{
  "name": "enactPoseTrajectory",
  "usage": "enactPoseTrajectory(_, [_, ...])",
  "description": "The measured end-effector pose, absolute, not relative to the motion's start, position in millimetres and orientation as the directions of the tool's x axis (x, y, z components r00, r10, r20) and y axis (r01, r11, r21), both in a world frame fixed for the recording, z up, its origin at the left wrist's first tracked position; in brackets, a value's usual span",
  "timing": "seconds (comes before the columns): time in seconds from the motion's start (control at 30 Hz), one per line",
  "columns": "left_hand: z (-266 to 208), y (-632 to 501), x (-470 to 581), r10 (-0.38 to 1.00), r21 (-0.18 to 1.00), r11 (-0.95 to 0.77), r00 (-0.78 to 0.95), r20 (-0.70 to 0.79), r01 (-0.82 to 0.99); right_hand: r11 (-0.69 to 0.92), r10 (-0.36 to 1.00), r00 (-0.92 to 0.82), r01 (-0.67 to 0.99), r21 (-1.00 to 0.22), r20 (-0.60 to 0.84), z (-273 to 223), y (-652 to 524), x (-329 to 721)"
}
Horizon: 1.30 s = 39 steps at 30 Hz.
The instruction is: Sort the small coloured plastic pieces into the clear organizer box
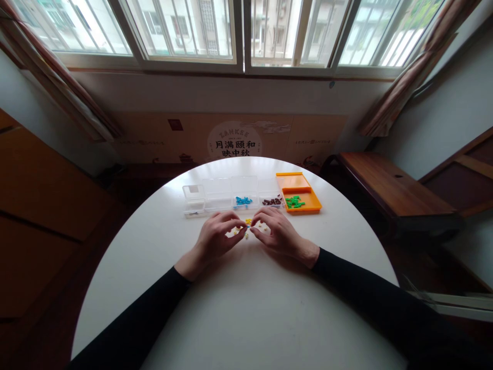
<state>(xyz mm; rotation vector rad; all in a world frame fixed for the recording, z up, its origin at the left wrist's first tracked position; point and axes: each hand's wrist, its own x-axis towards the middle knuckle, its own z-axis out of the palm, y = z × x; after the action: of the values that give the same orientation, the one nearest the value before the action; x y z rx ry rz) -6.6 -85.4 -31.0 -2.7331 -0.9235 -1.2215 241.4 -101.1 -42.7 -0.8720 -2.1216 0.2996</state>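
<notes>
Over the middle of the white round table point(246, 308), my left hand point(219, 234) and my right hand point(279, 231) meet almost fingertip to fingertip. Each has thumb and index finger closed in a pinch. A tiny bluish spot point(248, 226) shows between the tips; what either hand pinches is too small to name. Small yellow pieces point(248, 221) lie on the tabletop just beyond the fingers, and several pale yellow bits point(247, 236) are scattered around and below them. My fingers partly hide this group.
Behind my hands stands a row of clear lidded boxes point(219, 203), lids raised. One compartment holds blue pieces point(243, 201), another dark brown pieces point(272, 201). To their right, an open orange box point(314, 205) contains green pieces point(295, 201). A wooden bench point(396, 185) stands beyond the table, right.
</notes>
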Motion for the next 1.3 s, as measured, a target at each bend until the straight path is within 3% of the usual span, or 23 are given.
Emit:
enactPoseTrajectory(0.27, [-18,-69,-5,0.617,0.267,-0.692,0.359,0.700,0.670,0.714,0.696,-0.435,0.502,-0.489,0.570,-41,-104,242])
enactPoseTrajectory(0.7, [-10,-12,7,0.744,0.307,-0.587,0.351,0.568,0.749,0.705,0.708,-0.473,0.521,-0.481,0.525,-39,-101,246])
enactPoseTrajectory(1.07, [-27,-65,-22,0.623,0.257,-0.746,0.508,0.594,0.614,0.711,0.701,-0.483,0.530,-0.462,0.525,-39,-101,244])
enactPoseTrajectory(1.3, [-28,-74,-23,0.695,0.407,-0.710,0.479,0.536,0.575,0.713,0.699,-0.486,0.529,-0.460,0.524,-38,-102,242])
